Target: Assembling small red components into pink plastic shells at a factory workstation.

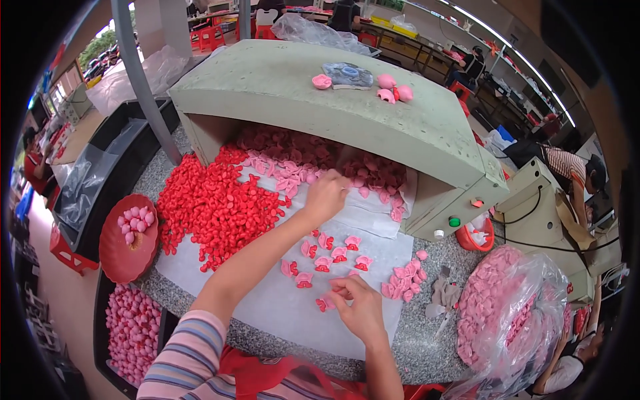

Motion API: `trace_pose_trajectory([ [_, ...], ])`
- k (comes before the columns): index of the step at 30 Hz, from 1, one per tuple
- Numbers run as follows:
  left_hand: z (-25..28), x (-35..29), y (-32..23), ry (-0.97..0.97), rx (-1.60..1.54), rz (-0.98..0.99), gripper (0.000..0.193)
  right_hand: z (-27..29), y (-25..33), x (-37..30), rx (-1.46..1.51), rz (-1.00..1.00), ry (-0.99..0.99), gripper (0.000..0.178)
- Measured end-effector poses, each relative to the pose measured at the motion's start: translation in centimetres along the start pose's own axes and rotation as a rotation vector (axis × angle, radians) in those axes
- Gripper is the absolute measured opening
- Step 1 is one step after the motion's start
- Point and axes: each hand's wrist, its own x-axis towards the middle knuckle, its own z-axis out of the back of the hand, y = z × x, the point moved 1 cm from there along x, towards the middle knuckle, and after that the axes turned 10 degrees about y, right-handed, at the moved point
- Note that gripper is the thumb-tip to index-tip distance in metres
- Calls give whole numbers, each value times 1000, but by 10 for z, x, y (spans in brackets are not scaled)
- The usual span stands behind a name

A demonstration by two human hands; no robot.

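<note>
My left hand [327, 195] reaches across to the pink shell-shaped pieces [289, 175] at the mouth of a green-grey metal box. Its fingers are curled together, and what they hold, if anything, is hidden. Closer to me, my right hand [361, 308] pinches a small pink piece with a red bow-shaped part [323, 305] just over the white sheet [347, 327]. Several similar pink-and-red pieces [323, 263] lie spread on the sheet between my hands. A big heap of small red bow-shaped parts [220, 207] sits left of my left forearm.
The metal box [300, 80] spans the far side, with pink pieces inside and on top. A red bowl [110, 243] and black crates [100, 293] stand left. At right are loose pink pieces [405, 279], a clear plastic bag [533, 313] of pink pieces and an orange-red basket [490, 239]. Other people work nearby.
</note>
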Motion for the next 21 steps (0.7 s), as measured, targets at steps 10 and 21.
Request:
trace_pose_trajectory([
  [10,6,30,18,-93,-30,241,17,-4,1,9,-15,-42,49,17],
  [21,152,-191,-7,-78,-1769,506,44,-97,-19,216,-534,-53,-53,20],
])
